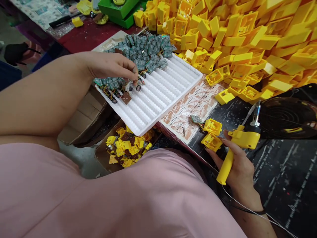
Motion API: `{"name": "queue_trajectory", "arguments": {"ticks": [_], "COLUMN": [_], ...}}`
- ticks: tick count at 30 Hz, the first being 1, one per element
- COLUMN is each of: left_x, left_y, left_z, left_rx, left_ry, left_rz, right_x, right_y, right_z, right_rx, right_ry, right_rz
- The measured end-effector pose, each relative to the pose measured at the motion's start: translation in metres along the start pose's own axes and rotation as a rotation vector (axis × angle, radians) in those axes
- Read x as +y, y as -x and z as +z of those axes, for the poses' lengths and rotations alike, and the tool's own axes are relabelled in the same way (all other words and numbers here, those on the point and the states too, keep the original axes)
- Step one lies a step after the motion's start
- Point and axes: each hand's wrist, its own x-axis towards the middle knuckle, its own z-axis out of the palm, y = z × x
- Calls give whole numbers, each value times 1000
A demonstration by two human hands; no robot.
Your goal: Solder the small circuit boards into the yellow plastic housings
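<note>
My left hand (pixel 120 67) is over the white ribbed tray (pixel 170 102), thumb and fingers pinched on a small wired part (pixel 132 86) with a round dark end. Its exact kind is partly hidden by the fingertips. Around that hand, green circuit boards (pixel 148 48) with coloured wires are heaped on the tray. Lower right, my right hand (pixel 239 165) is closed round a yellow soldering gun (pixel 244 138), its metal tip pointing up. The same hand's fingertips hold an opened yellow plastic case (pixel 211 142). A small circuit board (pixel 196 119) hangs from the case by wires.
A large pile of yellow cases (pixel 237 43) fills the back right. Below the tray stands a cardboard box (pixel 101 155) with yellow pieces. A dark coil (pixel 289 115) lies right of the soldering gun. Green bins (pixel 121 11) stand at the back. A white cable (pixel 245 208) crosses my right wrist.
</note>
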Motion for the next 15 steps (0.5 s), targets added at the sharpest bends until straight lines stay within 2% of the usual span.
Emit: {"name": "queue_trajectory", "arguments": {"ticks": [3,5,7,9,12,15], "left_x": [28,47,65,80,98,113], "left_y": [-2,-5,-11,-22,-41,-54], "left_z": [10,19,31,50,88,131], "left_rx": [125,159,88,-32,-190,-270], "left_ry": [157,293,345,308,199,31], "left_rz": [48,116,164,184,277,373], "right_x": [-2,-2,-2,-3,-5,-8], "right_y": [2,3,3,2,-2,-3], "right_z": [1,2,4,6,6,-3], "right_rx": [-7,-1,6,19,3,-13], "right_ry": [29,34,26,17,18,19], "right_rz": [35,39,33,25,30,31]}}
